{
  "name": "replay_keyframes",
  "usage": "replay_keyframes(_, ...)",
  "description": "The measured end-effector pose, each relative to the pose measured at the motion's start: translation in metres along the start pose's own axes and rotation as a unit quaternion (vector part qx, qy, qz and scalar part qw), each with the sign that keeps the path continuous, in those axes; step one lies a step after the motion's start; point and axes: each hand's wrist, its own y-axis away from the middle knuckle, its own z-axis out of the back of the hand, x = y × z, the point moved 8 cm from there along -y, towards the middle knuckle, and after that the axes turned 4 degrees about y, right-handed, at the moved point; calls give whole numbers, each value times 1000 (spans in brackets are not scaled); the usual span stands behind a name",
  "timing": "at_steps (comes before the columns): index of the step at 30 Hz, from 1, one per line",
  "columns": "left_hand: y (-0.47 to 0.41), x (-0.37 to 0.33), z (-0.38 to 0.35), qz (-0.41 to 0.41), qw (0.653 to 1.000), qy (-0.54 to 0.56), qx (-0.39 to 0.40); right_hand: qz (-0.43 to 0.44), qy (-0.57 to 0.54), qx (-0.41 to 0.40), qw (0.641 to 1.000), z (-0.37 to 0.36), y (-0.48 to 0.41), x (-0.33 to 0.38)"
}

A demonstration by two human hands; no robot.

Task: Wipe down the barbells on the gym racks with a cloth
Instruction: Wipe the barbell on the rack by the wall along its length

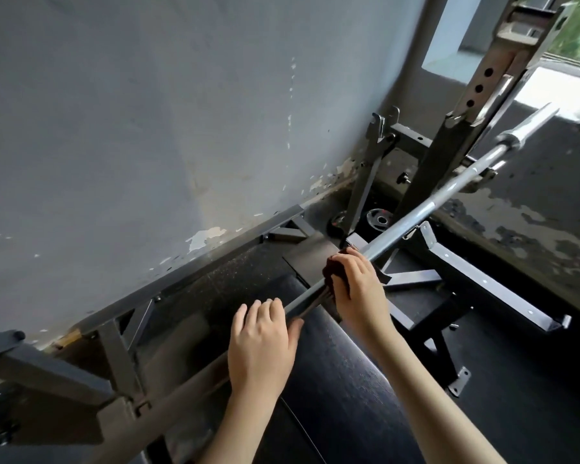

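The long silver metal barbell (426, 204) is lying across the dark metal gym rack (429, 169), slanting from its near left side up to its far right post. The bar's far end is sticking out past that post. Its near end is blurry and hard to make out.

The dark red cloth (334, 267) is sitting on the middle of the bar, mostly hidden under the right hand (355, 289), which is curling its fingers round the cloth and the bar. The left hand (262, 343) is gripping the bare bar just beside it, fingers over the top and thumb below.

The black padded bench (332, 380) is lying under both arms, cut off at the bottom. Round dark weight plates (377, 217) are lying near the grey wall (148, 128), partly hidden behind the rack.
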Motion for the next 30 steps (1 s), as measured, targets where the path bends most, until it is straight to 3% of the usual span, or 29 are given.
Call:
replay_keyframes(2, 1, -1, -2, -1, 1000, -4, 2, 0, 0, -3, 1000, -6, 10, 14)
replay_keyframes(7, 0, -1, -8, -1, 1000, -11, 23, 103, -5, 77, 992, -5, 23, 18)
replay_keyframes(13, -5, -1, -4, -7, 1000, -16, 11, -42, -3, 3, 999, -5, 0, -8)
replay_keyframes(17, -7, 2, -4, -2, 999, -42, 26, 81, -31, 74, 993, -19, 24, 37)
replay_keyframes(19, -7, 2, -2, -6, 999, -34, 17, 109, -18, 102, 989, -16, 21, 26)
replay_keyframes(23, -7, -1, 1, -14, 1000, -18, -5, 39, 8, 57, 998, 0, -11, -20)
replay_keyframes(26, -7, 1, -1, -3, 1000, -26, 1, 1, 12, 11, 1000, -1, -14, -16)
replay_keyframes(30, -7, 3, -4, 3, 999, -33, -5, 122, -24, 78, 989, -9, 4, 8)
